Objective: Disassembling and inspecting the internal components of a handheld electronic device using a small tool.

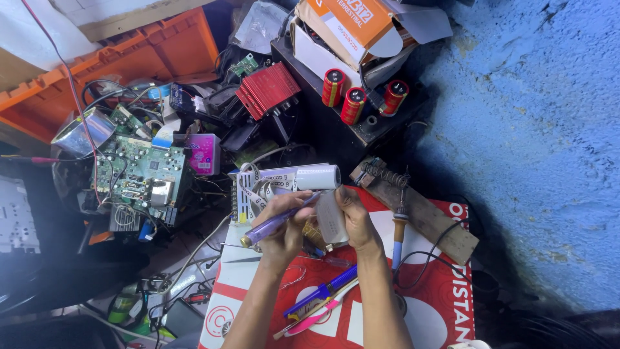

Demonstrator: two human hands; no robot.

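My left hand (284, 223) grips a screwdriver (268, 227) with a clear purple handle, its tip pointing toward a small white boxy device (330, 220). My right hand (356, 220) holds that device upright over the red and white mat (426, 304). A white cylinder-shaped part (316, 176) lies just beyond the hands, on a metal unit wrapped with strips of white tape (248, 190).
A soldering iron (398, 236) rests on a wooden stand with a spring (420, 213) to the right. Pens and small tools (316, 300) lie between my forearms. Green circuit boards (139, 171), a red heatsink (266, 89), three red capacitors (354, 103), an orange crate (129, 58) and a blue wall (536, 129) surround the spot.
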